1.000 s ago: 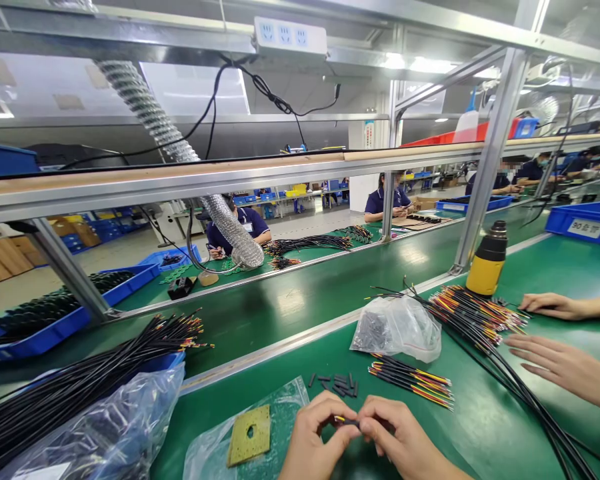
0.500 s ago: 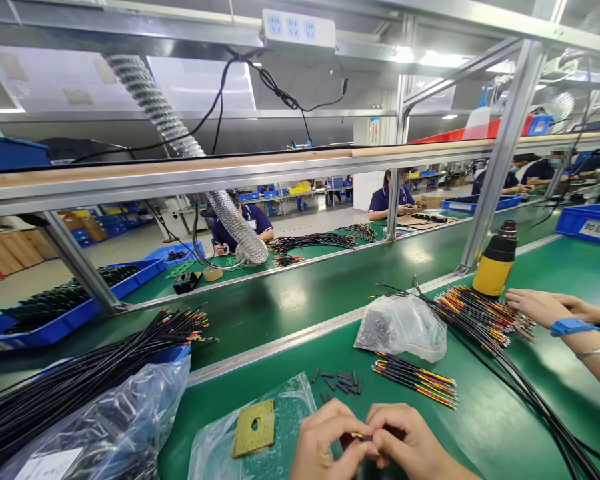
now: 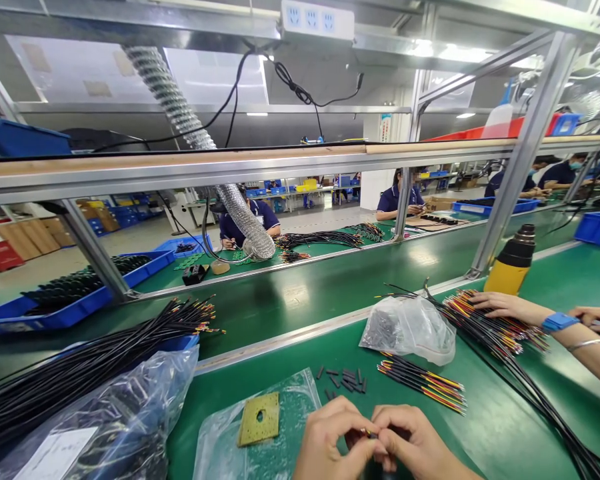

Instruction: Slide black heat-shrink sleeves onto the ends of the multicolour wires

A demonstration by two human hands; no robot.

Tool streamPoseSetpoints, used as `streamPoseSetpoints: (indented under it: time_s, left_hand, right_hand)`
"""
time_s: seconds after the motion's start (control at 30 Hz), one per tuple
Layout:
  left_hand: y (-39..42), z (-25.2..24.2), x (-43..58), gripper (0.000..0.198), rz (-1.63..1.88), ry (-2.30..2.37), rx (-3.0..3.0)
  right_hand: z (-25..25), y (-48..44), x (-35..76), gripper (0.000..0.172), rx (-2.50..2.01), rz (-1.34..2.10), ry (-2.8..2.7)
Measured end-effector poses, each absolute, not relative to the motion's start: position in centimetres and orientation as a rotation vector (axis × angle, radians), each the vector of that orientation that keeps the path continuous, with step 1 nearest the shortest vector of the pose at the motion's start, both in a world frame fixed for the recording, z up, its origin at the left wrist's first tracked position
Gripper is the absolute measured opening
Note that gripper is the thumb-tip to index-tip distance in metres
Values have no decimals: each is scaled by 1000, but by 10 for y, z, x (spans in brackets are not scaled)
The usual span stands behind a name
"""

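At the front edge of the green bench, my left hand (image 3: 333, 437) and my right hand (image 3: 413, 437) meet fingertip to fingertip. Both are closed in a pinch on a thin cable (image 3: 370, 433), whose small yellow end shows between them; the rest is hidden by my fingers. Just beyond lie several short black tube pieces (image 3: 350, 381). A sponge (image 3: 259, 419), yellowish with a hole in it, rests on a clear plastic bag (image 3: 297, 407) left of my hands. To the right, a row of short black cables (image 3: 423, 381) shows red, yellow and white ends.
A co-worker's hand (image 3: 505, 305) lies over a large cable bundle (image 3: 467, 307) beside a yellow heat gun (image 3: 510, 267). A bag of small dark parts (image 3: 407, 330) sits at centre right. Long black cables (image 3: 130, 353) and a plastic-wrapped pack (image 3: 110, 413) fill the left.
The view has shifted slightly. The co-worker's hand has moved left onto the cable bundle. My hands stay together, and less of the cable's yellow end shows.
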State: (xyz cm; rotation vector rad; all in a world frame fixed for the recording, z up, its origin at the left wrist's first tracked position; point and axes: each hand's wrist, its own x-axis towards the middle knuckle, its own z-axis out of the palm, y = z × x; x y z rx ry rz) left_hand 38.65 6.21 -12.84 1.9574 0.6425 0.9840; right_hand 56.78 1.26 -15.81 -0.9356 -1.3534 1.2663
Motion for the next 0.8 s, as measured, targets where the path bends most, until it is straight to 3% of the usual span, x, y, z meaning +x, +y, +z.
streamPoseSetpoints:
  time_s: [0.27, 0.47, 0.57, 0.8]
  left_hand:
    - [64, -125, 388, 9, 911, 684, 1883]
    - [79, -123, 390, 42, 879, 860, 1699]
    - [86, -129, 390, 34, 825, 933, 1669]
    - [83, -143, 392, 32, 657, 875, 1790]
  right_hand:
    - [-164, 14, 567, 49, -980, 1330, -1335]
    - [-153, 29, 590, 52, -1234, 1012, -1281]
    - [-147, 35, 604, 52, -1303, 894, -1245]
    - [-152, 31, 605, 52, -1194, 984, -1242]
